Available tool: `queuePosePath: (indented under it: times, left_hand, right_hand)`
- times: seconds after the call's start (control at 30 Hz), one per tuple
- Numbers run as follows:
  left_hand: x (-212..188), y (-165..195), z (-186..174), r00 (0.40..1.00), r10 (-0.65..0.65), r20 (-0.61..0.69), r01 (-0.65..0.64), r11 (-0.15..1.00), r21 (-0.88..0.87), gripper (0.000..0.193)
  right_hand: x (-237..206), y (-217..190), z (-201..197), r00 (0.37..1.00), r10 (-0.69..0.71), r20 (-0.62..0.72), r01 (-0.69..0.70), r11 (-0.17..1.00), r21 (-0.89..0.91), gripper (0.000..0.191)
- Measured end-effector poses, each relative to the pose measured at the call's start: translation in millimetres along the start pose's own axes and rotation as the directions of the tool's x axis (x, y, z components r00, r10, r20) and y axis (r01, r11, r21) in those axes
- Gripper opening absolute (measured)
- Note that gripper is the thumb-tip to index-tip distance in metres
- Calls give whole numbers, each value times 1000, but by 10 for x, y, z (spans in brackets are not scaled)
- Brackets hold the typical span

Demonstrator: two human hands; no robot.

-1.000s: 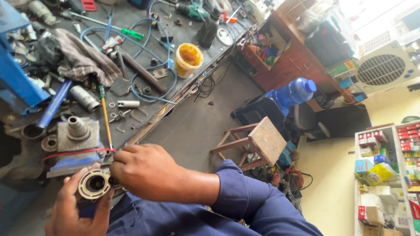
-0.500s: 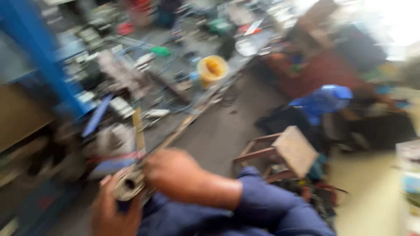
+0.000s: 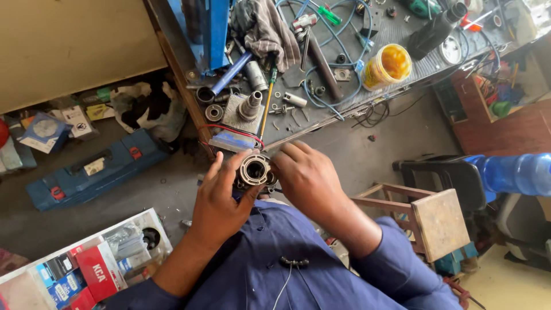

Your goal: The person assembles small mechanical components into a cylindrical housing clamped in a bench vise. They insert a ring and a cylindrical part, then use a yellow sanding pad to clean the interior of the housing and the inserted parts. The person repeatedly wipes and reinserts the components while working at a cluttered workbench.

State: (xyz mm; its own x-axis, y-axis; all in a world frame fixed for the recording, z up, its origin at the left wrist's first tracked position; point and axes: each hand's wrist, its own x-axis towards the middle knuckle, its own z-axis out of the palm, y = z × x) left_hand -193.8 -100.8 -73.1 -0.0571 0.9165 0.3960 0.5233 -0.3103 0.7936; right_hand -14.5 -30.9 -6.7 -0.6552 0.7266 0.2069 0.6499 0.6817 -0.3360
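Two hands, left hand and right hand, grasp a round metal motor housing at frame centre, just below the cluttered table holding a yellow tub.

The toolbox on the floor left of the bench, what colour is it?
Blue, with red latches; the toolbox shows in the head view, lying closed on the floor.

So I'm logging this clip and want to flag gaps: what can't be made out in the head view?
- Round metal part: its body and underside, hidden by the left hand and right hand around it.
- Right fingertips: tucked behind the part, so the grip is unclear.
- Blue bottle: cut off by the right edge.
- Small parts on the workbench: too small to identify.
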Motion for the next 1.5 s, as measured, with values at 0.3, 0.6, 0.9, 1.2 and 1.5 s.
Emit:
queuePosePath:
  times: [0.3, 0.6, 0.9, 1.2, 1.5]
  left_hand:
    - [43, 30, -45, 1000, -20, 10, 20, 1000, -21, 54]
    - [23, 7, -26, 999, -36, 8, 36, 998, -41, 52]
    - [27, 54, 116, 990, -129, -51, 128, 992, -9, 58]
    - [-12, -79, 184, 996, -84, -39, 81, 994, -72, 58]
    - [-179, -302, 413, 991, -111, -78, 93, 976, -197, 58]
  right_hand:
    - [2, -24, -50, 954, 257, 152, -267, 962, 53, 23]
    - [40, 15, -23, 996, -51, 72, 53, 998, -26, 14]
    - [-100, -37, -52, 971, 230, 69, -233, 972, 39, 21]
    - [14, 75, -64, 996, -75, 42, 74, 997, 16, 14]
    - [-164, 53, 18, 998, 59, 26, -60, 997, 49, 17]
